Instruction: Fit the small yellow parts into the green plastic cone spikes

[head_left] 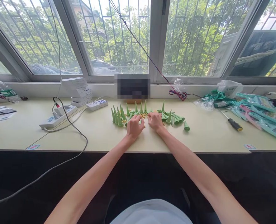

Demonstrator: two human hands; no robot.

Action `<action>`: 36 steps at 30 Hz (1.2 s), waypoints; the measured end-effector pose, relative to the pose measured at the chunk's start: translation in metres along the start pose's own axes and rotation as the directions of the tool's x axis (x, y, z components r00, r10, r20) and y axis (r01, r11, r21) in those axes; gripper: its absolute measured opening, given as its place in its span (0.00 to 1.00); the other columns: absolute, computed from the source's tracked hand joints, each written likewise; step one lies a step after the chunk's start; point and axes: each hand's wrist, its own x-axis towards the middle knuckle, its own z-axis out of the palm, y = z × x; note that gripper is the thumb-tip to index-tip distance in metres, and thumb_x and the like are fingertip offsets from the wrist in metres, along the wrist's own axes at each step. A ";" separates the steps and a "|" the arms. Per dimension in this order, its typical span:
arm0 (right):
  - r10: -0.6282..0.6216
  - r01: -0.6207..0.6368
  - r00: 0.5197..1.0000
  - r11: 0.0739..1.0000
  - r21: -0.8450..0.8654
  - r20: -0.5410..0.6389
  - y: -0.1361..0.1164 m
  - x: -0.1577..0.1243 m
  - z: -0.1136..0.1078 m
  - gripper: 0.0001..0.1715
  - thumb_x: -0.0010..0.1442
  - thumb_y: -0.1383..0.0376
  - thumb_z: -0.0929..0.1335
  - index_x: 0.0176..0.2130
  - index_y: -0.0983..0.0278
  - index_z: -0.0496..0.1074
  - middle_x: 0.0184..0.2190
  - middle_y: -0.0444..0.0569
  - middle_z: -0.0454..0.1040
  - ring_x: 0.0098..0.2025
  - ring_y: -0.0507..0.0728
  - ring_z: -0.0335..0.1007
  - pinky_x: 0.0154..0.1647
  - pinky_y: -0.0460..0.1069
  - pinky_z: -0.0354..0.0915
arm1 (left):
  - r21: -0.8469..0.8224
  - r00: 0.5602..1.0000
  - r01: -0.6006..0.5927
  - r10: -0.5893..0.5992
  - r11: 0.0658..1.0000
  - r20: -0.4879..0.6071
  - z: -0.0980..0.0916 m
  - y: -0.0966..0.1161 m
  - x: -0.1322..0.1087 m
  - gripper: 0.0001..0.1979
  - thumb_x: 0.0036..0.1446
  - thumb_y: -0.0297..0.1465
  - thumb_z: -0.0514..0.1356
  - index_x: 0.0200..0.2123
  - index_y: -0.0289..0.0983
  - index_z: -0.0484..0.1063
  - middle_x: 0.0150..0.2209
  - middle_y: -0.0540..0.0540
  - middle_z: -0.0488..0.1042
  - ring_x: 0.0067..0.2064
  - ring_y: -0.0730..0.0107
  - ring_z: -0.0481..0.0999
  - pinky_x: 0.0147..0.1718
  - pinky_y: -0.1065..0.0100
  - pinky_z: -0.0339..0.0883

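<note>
My left hand rests low over the table with its fingers curled. A bit of green shows between its thumb and fingers, seemingly a small green cone. Close by on the right, my right hand is closed, its fingertips bent down near small yellow pieces; whatever it pinches is hidden. Several green cones stand point-up to the left of my hands, and more stand behind them. Beside my right hand, other green cones lie on their sides in a loose pile, with a single cone apart.
On the left of the table are a power strip with cables, stacked white boxes and one flat box. A screwdriver and teal plastic-wrapped items lie right. Behind my hands is a blurred dark object.
</note>
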 end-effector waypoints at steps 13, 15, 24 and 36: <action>0.095 -0.053 0.995 0.765 0.642 -0.031 -0.008 0.001 -0.002 0.06 0.56 0.63 0.67 0.34 0.63 0.73 0.32 0.48 0.77 0.32 0.54 0.74 0.37 0.49 0.71 | -0.118 0.990 -0.138 0.139 0.983 0.000 -0.001 -0.001 0.003 0.02 0.56 0.29 0.62 0.34 0.39 0.75 0.34 0.43 0.74 0.42 0.58 0.69 0.43 0.58 0.67; 0.098 -0.057 0.995 0.734 0.677 -0.021 -0.008 0.001 -0.001 0.06 0.56 0.62 0.67 0.33 0.63 0.73 0.32 0.48 0.77 0.31 0.55 0.75 0.35 0.49 0.71 | -0.132 0.990 -0.139 0.140 0.981 0.000 0.000 -0.003 0.003 0.02 0.56 0.30 0.62 0.34 0.39 0.75 0.34 0.43 0.74 0.42 0.58 0.68 0.43 0.58 0.67; 0.081 -0.052 0.997 0.662 0.747 -0.003 -0.009 0.000 0.000 0.08 0.54 0.61 0.69 0.32 0.63 0.75 0.32 0.49 0.78 0.33 0.56 0.76 0.36 0.51 0.73 | -0.145 0.990 -0.132 0.137 0.981 0.026 0.001 -0.006 0.004 0.05 0.60 0.31 0.60 0.33 0.38 0.76 0.34 0.43 0.74 0.41 0.58 0.68 0.44 0.57 0.66; 0.101 -0.091 0.994 0.601 0.794 0.038 -0.009 0.001 -0.002 0.13 0.52 0.57 0.70 0.31 0.64 0.75 0.29 0.49 0.77 0.31 0.55 0.75 0.34 0.51 0.73 | -0.178 0.993 -0.117 0.120 0.977 0.007 0.003 -0.009 0.004 0.08 0.62 0.28 0.56 0.34 0.39 0.76 0.34 0.43 0.74 0.42 0.59 0.68 0.43 0.59 0.66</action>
